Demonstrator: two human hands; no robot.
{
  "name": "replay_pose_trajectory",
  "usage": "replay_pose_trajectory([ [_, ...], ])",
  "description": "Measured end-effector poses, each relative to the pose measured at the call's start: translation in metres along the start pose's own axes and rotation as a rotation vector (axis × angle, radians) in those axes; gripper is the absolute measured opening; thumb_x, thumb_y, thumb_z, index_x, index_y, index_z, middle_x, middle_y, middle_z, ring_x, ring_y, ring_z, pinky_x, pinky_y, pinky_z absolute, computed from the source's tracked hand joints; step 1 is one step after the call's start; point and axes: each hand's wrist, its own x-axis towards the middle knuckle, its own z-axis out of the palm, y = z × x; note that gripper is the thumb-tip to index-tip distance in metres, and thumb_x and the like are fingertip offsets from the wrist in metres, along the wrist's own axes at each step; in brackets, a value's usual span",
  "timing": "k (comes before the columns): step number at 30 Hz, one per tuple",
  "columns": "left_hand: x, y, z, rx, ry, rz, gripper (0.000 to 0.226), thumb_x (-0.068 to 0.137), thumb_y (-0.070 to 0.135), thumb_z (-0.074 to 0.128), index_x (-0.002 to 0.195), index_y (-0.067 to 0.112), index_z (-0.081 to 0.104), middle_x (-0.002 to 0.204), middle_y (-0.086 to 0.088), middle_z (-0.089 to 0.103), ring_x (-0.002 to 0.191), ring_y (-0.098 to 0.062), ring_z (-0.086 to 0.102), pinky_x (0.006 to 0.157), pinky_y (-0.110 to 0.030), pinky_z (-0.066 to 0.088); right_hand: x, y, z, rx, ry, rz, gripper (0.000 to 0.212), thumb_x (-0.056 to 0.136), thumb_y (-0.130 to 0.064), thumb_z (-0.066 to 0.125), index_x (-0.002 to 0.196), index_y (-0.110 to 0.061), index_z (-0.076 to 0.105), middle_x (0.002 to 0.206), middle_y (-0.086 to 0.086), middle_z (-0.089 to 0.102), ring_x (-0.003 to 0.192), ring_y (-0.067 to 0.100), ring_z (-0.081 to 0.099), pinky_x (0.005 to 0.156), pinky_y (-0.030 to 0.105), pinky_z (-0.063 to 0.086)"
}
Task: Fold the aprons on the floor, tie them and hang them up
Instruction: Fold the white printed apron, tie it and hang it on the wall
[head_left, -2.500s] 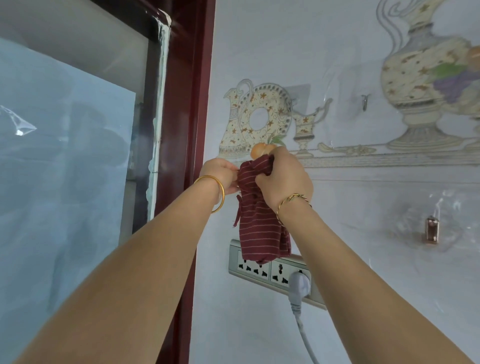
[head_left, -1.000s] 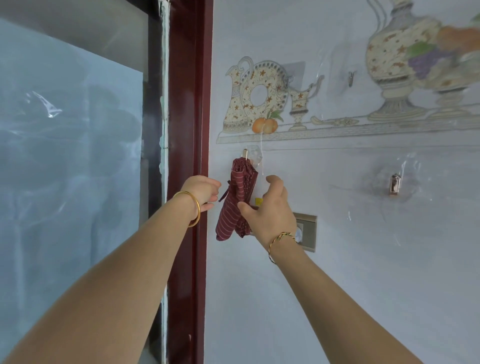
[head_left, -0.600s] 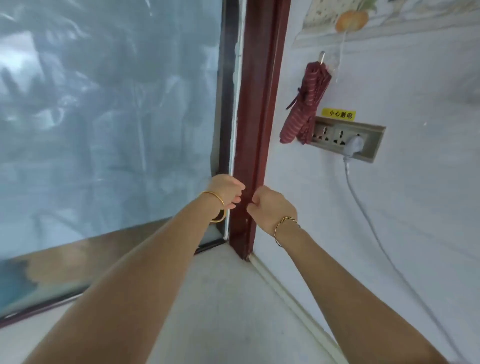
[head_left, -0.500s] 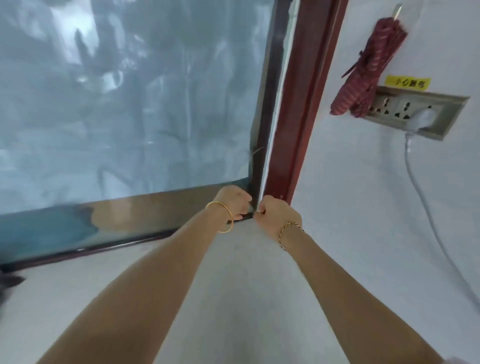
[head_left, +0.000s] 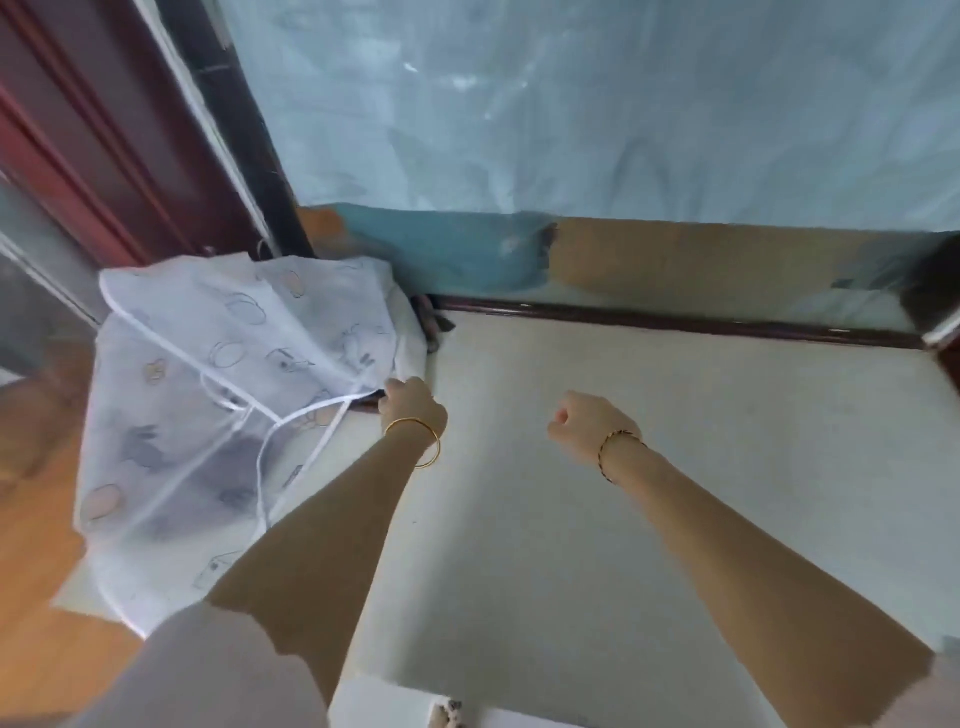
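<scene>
A white apron (head_left: 223, 395) printed with faint cartoon outlines and peach-coloured ovals lies rumpled on the floor in the left part of the view, bunched up against the foot of a dark red door frame (head_left: 88, 140) and the bottom rail of a glass panel covered in pale blue film (head_left: 597, 104). Its thin white straps (head_left: 291, 431) trail loose across the fabric, one looping down toward the near edge. The cloth is blurred, so finer detail of the print cannot be made out.

The left hand (head_left: 413, 402) reaches to the apron's right edge, fingers curled in at the spot where the straps run together; it touches the fabric there and appears to pinch it, though the exact hold is hidden behind the knuckles. A plain gold bangle (head_left: 415, 441) sits on that wrist. The right hand (head_left: 589, 423) hangs over the pale mat (head_left: 649, 519) well apart from the apron, closed into a loose fist with nothing in it; a twisted dark-and-gold bracelet (head_left: 618, 452) circles its wrist.

The apron lies partly on the mat and partly over the orange-brown wooden floor (head_left: 31, 519) to the left. A dark strip of threshold (head_left: 675, 319) runs along the far edge of the mat beneath the glass
</scene>
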Motion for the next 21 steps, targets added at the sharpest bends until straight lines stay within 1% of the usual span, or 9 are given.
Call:
replay_pose_trajectory([
  [3, 0.041, -0.061, -0.031, 0.129, 0.101, -0.075, 0.036, 0.089, 0.01, 0.049, 0.125, 0.006, 0.045, 0.142, -0.015, 0.022, 0.125, -0.033, 0.029, 0.099, -0.038, 0.037, 0.035, -0.061, 0.033, 0.018, -0.057, -0.04, 0.017, 0.089, -0.019, 0.042, 0.102, -0.013, 0.052, 0.098, 0.004, 0.059, 0.082, 0.022, 0.054, 0.062, 0.027, 0.037],
  [5, 0.063, -0.088, -0.047, 0.111, 0.22, -0.112, 0.042, 0.084, 0.003, 0.052, 0.125, 0.011, 0.045, 0.146, -0.016, 0.014, 0.125, -0.034, 0.027, 0.1, -0.038, 0.035, 0.052, -0.093, 0.05, 0.021, -0.08, -0.062, 0.011, 0.089, -0.018, 0.041, 0.094, -0.014, 0.05, 0.085, 0.002, 0.054, 0.072, 0.019, 0.048, 0.058, 0.026, 0.034],
  [8, 0.092, -0.109, -0.074, -0.052, 0.482, -0.117, 0.053, 0.078, -0.004, 0.05, 0.126, 0.017, 0.042, 0.143, -0.016, 0.023, 0.12, -0.035, 0.033, 0.096, -0.038, 0.035, 0.067, -0.126, 0.064, 0.041, -0.123, -0.08, 0.007, 0.089, -0.015, 0.041, 0.085, -0.014, 0.046, 0.077, 0.001, 0.048, 0.066, 0.019, 0.042, 0.054, 0.025, 0.03],
  [10, 0.107, -0.112, -0.099, -0.2, 0.674, -0.124, 0.047, 0.081, 0.009, 0.057, 0.125, 0.013, 0.041, 0.136, -0.013, 0.033, 0.117, -0.033, 0.037, 0.095, -0.037, 0.034, 0.072, -0.138, 0.066, 0.067, -0.136, -0.083, 0.009, 0.09, -0.017, 0.04, 0.081, -0.014, 0.044, 0.076, 0.002, 0.047, 0.066, 0.019, 0.04, 0.055, 0.026, 0.029],
  [13, 0.13, -0.122, -0.143, -0.487, 0.831, -0.391, 0.061, 0.081, 0.041, 0.066, 0.128, 0.013, 0.039, 0.13, -0.009, 0.039, 0.117, -0.027, 0.041, 0.094, -0.032, 0.033, 0.081, -0.16, 0.066, 0.115, -0.148, -0.087, 0.016, 0.091, -0.023, 0.04, 0.079, -0.013, 0.043, 0.074, 0.004, 0.047, 0.065, 0.02, 0.046, 0.057, 0.027, 0.032],
  [15, 0.144, -0.144, -0.159, -0.677, 0.816, -0.619, 0.076, 0.076, 0.052, 0.067, 0.132, 0.012, 0.036, 0.13, -0.007, 0.042, 0.119, -0.024, 0.042, 0.098, -0.029, 0.032, 0.084, -0.174, 0.067, 0.125, -0.155, -0.093, 0.015, 0.092, -0.02, 0.04, 0.079, -0.012, 0.043, 0.077, 0.006, 0.047, 0.066, 0.024, 0.052, 0.06, 0.028, 0.033],
  [17, 0.151, -0.167, -0.165, -0.805, 0.697, -0.721, 0.089, 0.071, 0.061, 0.067, 0.137, 0.009, 0.034, 0.129, -0.005, 0.047, 0.118, -0.023, 0.047, 0.103, -0.033, 0.034, 0.084, -0.187, 0.068, 0.149, -0.162, -0.094, 0.012, 0.09, -0.013, 0.041, 0.081, -0.006, 0.048, 0.078, 0.012, 0.05, 0.071, 0.035, 0.06, 0.061, 0.03, 0.034],
  [19, 0.154, -0.179, -0.165, -0.974, 0.586, -0.658, 0.084, 0.074, 0.057, 0.066, 0.136, 0.01, 0.037, 0.12, -0.002, 0.052, 0.111, -0.021, 0.052, 0.098, -0.036, 0.039, 0.083, -0.194, 0.069, 0.189, -0.169, -0.094, 0.024, 0.088, -0.009, 0.042, 0.097, 0.007, 0.056, 0.077, 0.021, 0.052, 0.065, 0.033, 0.05, 0.063, 0.03, 0.032],
  [21, 0.155, -0.18, -0.165, -1.044, 0.57, -0.586, 0.06, 0.08, 0.045, 0.064, 0.125, 0.012, 0.044, 0.108, -0.003, 0.053, 0.104, -0.023, 0.056, 0.086, -0.033, 0.043, 0.083, -0.195, 0.07, 0.224, -0.164, -0.098, 0.033, 0.087, -0.008, 0.042, 0.112, 0.01, 0.055, 0.073, 0.015, 0.045, 0.068, 0.021, 0.04, 0.064, 0.03, 0.031],
])
